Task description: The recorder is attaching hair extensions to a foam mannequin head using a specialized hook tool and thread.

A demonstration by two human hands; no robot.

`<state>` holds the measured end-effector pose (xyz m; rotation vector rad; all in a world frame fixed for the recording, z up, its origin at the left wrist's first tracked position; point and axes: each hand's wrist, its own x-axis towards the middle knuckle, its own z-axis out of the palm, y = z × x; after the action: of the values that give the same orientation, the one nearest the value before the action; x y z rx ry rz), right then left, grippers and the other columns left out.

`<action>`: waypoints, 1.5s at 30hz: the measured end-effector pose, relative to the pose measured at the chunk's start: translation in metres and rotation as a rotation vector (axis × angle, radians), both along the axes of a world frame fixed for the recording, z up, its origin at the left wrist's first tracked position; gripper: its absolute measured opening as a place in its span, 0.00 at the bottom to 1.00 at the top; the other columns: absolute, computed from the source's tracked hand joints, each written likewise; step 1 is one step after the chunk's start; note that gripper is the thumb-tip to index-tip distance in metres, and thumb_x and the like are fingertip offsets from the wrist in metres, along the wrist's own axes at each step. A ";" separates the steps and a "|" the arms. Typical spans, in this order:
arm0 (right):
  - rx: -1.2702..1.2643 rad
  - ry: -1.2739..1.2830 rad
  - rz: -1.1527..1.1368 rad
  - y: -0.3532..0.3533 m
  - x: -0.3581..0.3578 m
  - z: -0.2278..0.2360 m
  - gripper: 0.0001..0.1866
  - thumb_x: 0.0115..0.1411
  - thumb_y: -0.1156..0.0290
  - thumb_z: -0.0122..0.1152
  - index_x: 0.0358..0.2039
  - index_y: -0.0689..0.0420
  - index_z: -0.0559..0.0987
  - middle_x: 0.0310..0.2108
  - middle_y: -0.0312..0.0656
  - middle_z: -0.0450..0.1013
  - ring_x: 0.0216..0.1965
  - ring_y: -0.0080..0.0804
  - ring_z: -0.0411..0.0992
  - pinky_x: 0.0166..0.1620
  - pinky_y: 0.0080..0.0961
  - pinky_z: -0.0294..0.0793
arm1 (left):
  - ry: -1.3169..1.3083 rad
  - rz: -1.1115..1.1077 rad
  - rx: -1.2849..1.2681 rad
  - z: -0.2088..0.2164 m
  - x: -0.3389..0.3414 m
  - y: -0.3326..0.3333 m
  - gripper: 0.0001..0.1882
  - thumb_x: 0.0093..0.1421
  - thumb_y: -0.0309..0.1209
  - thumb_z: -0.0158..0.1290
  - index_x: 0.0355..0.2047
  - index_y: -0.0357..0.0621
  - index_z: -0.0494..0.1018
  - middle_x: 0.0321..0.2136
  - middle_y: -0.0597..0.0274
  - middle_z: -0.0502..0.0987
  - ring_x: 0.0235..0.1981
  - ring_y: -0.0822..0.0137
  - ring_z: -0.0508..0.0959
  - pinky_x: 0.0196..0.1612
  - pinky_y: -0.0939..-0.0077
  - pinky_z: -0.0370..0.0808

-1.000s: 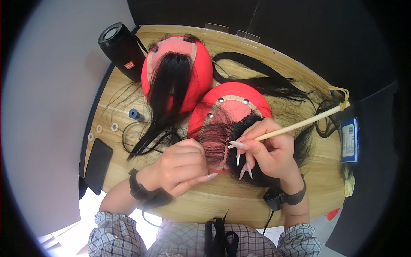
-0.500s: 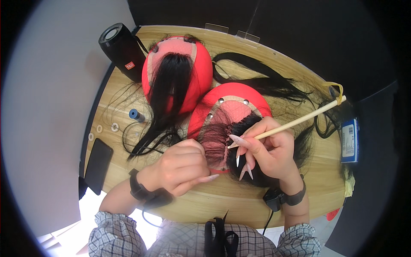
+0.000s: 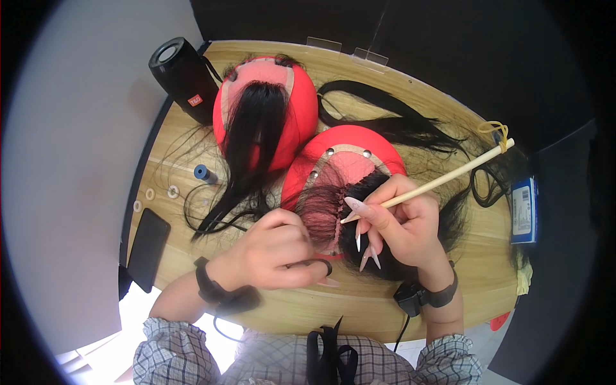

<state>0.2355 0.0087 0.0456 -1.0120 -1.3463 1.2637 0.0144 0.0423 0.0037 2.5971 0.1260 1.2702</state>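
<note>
A red head form (image 3: 378,142) stands in front of me, with a pink net wig cap (image 3: 353,168) pinned over it. Black hair (image 3: 367,187) is tied into the net in rows and hangs to the right. My right hand (image 3: 404,221) is closed on a ventilating needle (image 3: 449,176) with a pale stick handle, its tip at the net beside the hair's edge. My left hand (image 3: 279,250) is curled closed at the cap's lower left. A dark band shows at one of its fingers; what the fingertips hold is hidden.
Behind, a second red head form (image 3: 305,106) bears a cap with long black hair (image 3: 256,122). A black speaker (image 3: 184,80) stands back left. A phone (image 3: 149,250), white rings (image 3: 172,192) and a blue cylinder (image 3: 203,172) lie left. A loose hair bundle (image 3: 385,106) lies behind; a blue-white box (image 3: 523,212) sits right.
My left hand has turned slightly, its lower fingers now further right, and a dark band has come into sight there. The needle's handle end has dipped a little to the left.
</note>
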 end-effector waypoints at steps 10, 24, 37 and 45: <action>0.016 -0.029 0.016 0.000 0.000 0.001 0.03 0.61 0.78 0.58 0.31 0.63 0.76 0.20 0.35 0.73 0.14 0.12 0.67 0.15 0.10 0.62 | 0.071 0.203 0.137 0.000 -0.002 -0.009 0.15 0.44 0.37 0.66 0.28 0.47 0.73 0.21 0.71 0.67 0.20 0.72 0.64 0.24 0.76 0.61; -0.004 -0.016 0.010 0.000 0.000 0.001 0.03 0.61 0.78 0.59 0.30 0.64 0.76 0.19 0.36 0.73 0.14 0.12 0.67 0.15 0.10 0.62 | 0.122 0.139 0.182 0.011 0.001 -0.012 0.15 0.40 0.32 0.64 0.29 0.46 0.74 0.24 0.68 0.62 0.22 0.67 0.63 0.24 0.74 0.60; -0.012 -0.022 0.004 0.001 0.000 0.001 0.03 0.60 0.78 0.60 0.29 0.64 0.76 0.18 0.35 0.74 0.13 0.13 0.68 0.15 0.11 0.62 | 0.288 0.335 0.200 0.018 0.008 -0.019 0.11 0.43 0.29 0.60 0.27 0.40 0.73 0.21 0.64 0.62 0.21 0.66 0.64 0.24 0.72 0.62; -0.015 0.009 -0.001 0.001 -0.001 0.003 0.04 0.59 0.78 0.61 0.28 0.64 0.77 0.18 0.35 0.74 0.13 0.14 0.68 0.15 0.12 0.63 | 0.417 0.482 0.232 0.024 0.020 -0.022 0.06 0.46 0.30 0.51 0.25 0.45 0.69 0.21 0.65 0.59 0.24 0.68 0.65 0.28 0.74 0.62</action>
<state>0.2342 0.0101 0.0483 -1.0158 -1.3311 1.2781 0.0342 0.0204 0.0280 3.1250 0.7605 0.8809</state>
